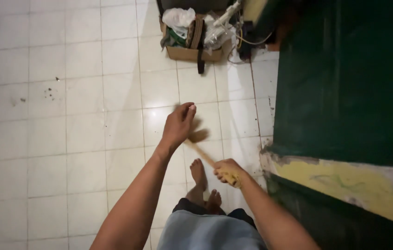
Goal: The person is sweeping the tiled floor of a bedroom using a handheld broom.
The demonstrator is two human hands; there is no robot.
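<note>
My right hand (226,170) grips the yellow handle of a short hand broom (200,147), whose brown bristle end is blurred just below my left hand. My left hand (179,124) is stretched out over the white tiled floor (85,120), fingers held loosely together, right at the bristles; whether it touches them I cannot tell. My bare feet (204,185) stand on the tiles under the broom.
A cardboard box (191,52) stuffed with plastic bags, a strap and cables sits against the far wall. A dark green surface (349,78) with a yellow, chipped edge (344,185) runs along the right. Small dirt specks (48,92) lie on the tiles at left.
</note>
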